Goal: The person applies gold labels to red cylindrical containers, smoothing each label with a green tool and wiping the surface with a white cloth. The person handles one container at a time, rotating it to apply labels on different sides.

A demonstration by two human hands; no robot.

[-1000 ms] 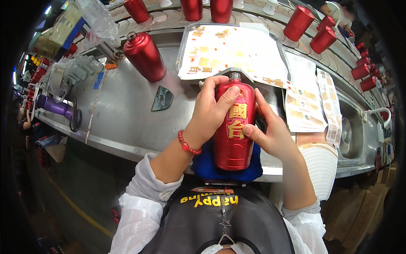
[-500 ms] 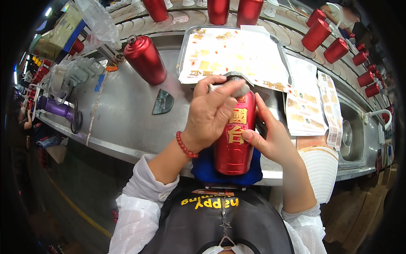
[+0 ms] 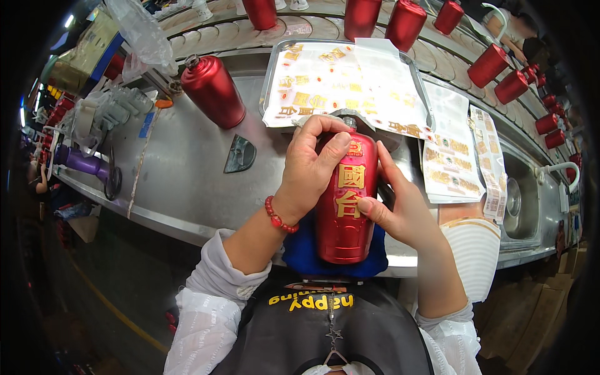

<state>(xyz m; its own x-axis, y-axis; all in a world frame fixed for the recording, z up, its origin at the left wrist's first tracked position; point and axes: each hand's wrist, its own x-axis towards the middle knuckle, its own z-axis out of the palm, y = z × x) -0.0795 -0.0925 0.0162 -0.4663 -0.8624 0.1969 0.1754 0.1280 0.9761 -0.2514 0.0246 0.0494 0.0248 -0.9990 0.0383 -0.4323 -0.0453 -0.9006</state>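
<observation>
A metallic red bottle (image 3: 345, 240) with raised gold characters leans on a blue cloth (image 3: 299, 250) at the table's front edge, its neck pointing away from me. My right hand (image 3: 406, 209) grips its right side, the thumb lying on the lower gold character. Curled around the upper left shoulder is my left hand (image 3: 312, 159), thumb and index finger close to the small emblem below the neck. A bit of greyish material shows behind the left fingers; its kind cannot be made out. Above the hands lies a tray (image 3: 270, 81) lined with white sheets of gold and red stickers.
Another red bottle (image 3: 214, 94) stands to the left, near a dark green wedge-shaped piece (image 3: 240, 154). More sticker sheets (image 3: 451, 162) lie right, before a sink (image 3: 520, 209). Beyond the table, a conveyor (image 3: 219, 37) carries several red bottles. A purple tool (image 3: 84, 160) lies far left.
My left hand has turned and settled around the bottle's shoulder; the grey material between its fingers is now mostly hidden. The right hand keeps its hold. Bottles on the conveyor have shifted right.
</observation>
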